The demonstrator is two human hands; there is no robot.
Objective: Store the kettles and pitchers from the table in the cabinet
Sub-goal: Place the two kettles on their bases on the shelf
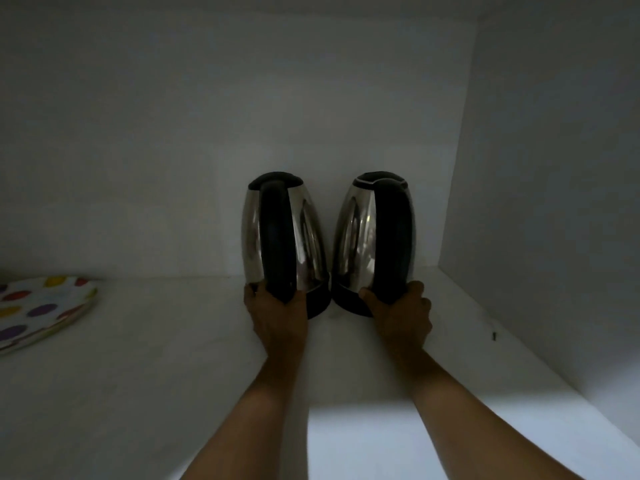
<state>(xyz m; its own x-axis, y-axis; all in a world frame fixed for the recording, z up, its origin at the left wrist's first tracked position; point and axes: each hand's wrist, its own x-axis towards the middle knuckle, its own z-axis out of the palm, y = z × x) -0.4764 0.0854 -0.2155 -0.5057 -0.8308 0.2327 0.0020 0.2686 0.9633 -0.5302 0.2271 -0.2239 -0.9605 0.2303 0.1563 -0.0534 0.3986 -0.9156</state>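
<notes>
**Steel kettles side by side on the cabinet shelf**

Steel and black plastic make up both kettles, which stand upright on the white cabinet shelf (138,358), close to the back wall (207,133) and nearer the right side wall (554,168) than the left. Their black handles face the camera, and black lids close their tops.

The left kettle (277,237) and the right kettle (374,237) stand just beside each other. Their black bases nearly meet at the bottom, but the dim light hides whether they touch.

The left hand (277,317) grips the left kettle low down. Its thumb lies on the steel to one side and its fingers curl round the foot of the handle on the other. The right hand (401,313) holds the right kettle the same way — thumb on the base, fingers wrapped round the far side of the handle's lower end. Both forearms reach in from the front edge of the shelf.

At the far left, well apart from the kettles, a polka-dot tray (41,310) lies flat on the same shelf, partly cut off by the frame. A small dark speck (494,336) sits on the shelf near the right wall.
</notes>
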